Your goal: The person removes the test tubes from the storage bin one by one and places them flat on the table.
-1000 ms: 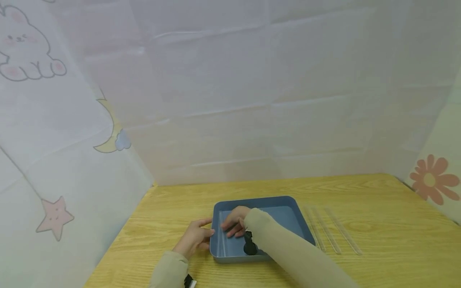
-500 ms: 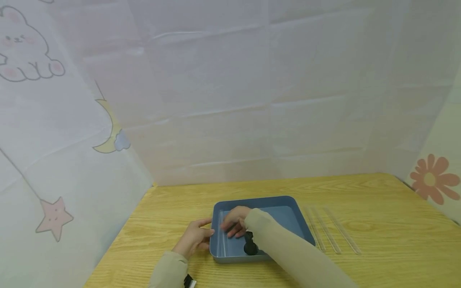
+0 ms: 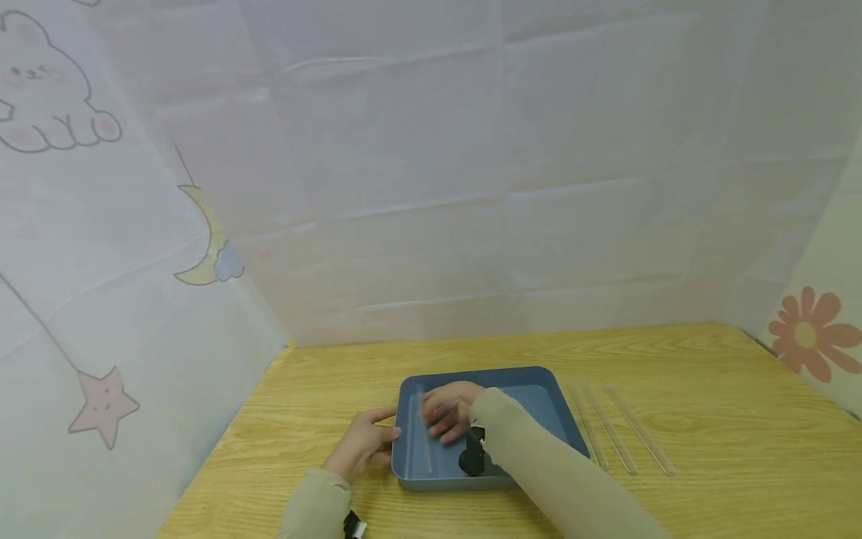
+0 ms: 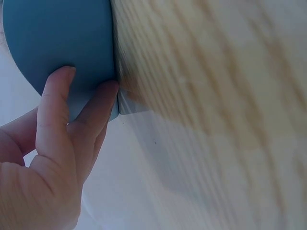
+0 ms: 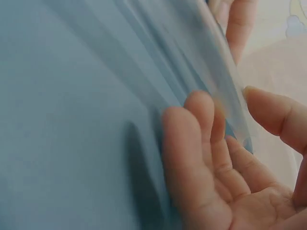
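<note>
A blue rectangular tray (image 3: pixel 525 427) lies on the wooden table. At its left side my left hand (image 3: pixel 364 443) grips the wall, thumb at the rim; in the left wrist view the fingers (image 4: pixel 57 103) touch the outer face. My right hand (image 3: pixel 453 410) is inside the tray and pinches a long, thin clear tube (image 3: pixel 427 445). In the right wrist view the clear tube (image 5: pixel 216 57) runs between the thumb and the fingers, close to the tray wall. Its exact shape is hard to make out through the blur.
Three similar clear tubes lie on the table right of the tray, the outermost clear tube (image 3: pixel 643 434) slightly apart. A pale wall sheet (image 3: pixel 471 224) with printed drawings stands behind the table (image 3: pixel 727 449). Both forearms wear beige sleeves (image 3: pixel 539 457).
My right hand has shifted a little to the right and away from me, and the clear tube has moved rightward with it. The left hand and the tray stay put.
</note>
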Demonstrator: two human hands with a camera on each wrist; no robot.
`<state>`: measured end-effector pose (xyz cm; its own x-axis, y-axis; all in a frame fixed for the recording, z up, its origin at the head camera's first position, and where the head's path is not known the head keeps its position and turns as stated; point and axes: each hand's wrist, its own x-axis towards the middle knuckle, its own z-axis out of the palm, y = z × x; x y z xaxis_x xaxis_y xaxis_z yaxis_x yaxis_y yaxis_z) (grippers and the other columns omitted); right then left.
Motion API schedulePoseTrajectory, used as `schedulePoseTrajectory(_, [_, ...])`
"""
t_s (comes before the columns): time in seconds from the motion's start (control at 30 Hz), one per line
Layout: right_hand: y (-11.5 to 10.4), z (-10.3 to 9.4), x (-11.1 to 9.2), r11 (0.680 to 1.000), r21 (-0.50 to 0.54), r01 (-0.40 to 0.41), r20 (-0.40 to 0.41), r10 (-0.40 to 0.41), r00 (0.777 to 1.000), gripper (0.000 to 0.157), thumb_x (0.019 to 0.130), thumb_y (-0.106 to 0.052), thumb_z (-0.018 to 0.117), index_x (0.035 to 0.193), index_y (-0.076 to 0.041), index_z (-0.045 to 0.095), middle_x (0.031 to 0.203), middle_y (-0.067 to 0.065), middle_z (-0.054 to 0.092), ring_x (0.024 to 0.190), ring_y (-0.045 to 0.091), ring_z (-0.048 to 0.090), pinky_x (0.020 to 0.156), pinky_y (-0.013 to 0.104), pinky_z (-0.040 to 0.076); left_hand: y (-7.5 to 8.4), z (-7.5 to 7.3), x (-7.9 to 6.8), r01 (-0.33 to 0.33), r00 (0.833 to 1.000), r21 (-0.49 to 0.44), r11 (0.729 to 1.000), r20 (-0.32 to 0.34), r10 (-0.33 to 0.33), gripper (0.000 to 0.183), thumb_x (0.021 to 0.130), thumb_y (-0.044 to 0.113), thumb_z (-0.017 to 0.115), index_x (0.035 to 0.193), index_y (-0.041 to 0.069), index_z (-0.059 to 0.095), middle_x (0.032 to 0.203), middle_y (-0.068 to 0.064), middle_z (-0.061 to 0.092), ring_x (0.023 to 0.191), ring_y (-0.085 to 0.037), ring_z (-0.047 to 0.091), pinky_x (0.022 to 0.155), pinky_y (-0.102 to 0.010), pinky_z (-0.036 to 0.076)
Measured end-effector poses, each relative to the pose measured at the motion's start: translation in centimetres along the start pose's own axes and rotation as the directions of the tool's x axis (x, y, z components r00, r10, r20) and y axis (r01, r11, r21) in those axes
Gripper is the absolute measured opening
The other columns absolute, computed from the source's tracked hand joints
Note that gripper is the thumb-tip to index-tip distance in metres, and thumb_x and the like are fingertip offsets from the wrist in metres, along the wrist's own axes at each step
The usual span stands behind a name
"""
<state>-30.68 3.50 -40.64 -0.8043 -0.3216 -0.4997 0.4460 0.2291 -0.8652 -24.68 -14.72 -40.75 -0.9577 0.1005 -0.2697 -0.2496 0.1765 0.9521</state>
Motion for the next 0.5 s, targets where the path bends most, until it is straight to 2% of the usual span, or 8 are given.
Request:
schedulePoseTrajectory(0.13, [-0.2,-0.7,-0.3,0.999,0.045,0.010,0.012,-0.010,1.000,0.059,0.089,-0.003,0.066,0.144,-0.002,0.045,0.113,0.022,0.060,0.093,0.035,0.064,0.075,0.051,0.056,0.0,0.0,-0.2,-0.008,1.000,0.003,1.000,0.005,0.008,0.050,0.094,-0.008,0.054,0.141,-0.014,0.038,0.093,-0.018,0.070,0.074,-0.021,0.068,0.059,-0.032,0.057])
schedulePoseTrajectory(0.33, [-0.6,-1.5,-1.0,0.989,0.144,0.016,0.014,-0.019,1.000,0.060,0.090,0.002,0.063,0.146,-0.001,0.041,0.127,0.032,0.050,0.102,0.040,0.061,0.080,0.054,0.054,0.1,0.0,-0.3,-0.019,1.000,0.001,1.000,-0.003,0.019,0.050,0.093,-0.010,0.053,0.141,-0.015,0.036,0.095,-0.023,0.069,0.076,-0.024,0.069,0.061,-0.035,0.058])
schedulePoseTrajectory(0.5, [-0.7,-2.1,-1.5,0.977,0.213,0.025,0.001,-0.026,1.000,0.059,0.093,0.004,0.059,0.148,-0.001,0.038,0.137,0.038,0.038,0.111,0.045,0.055,0.083,0.059,0.051,0.1,0.2,-0.2,-0.019,1.000,-0.005,1.000,-0.020,0.019,0.050,0.093,-0.011,0.053,0.140,-0.015,0.037,0.091,-0.020,0.070,0.074,-0.023,0.069,0.059,-0.033,0.058])
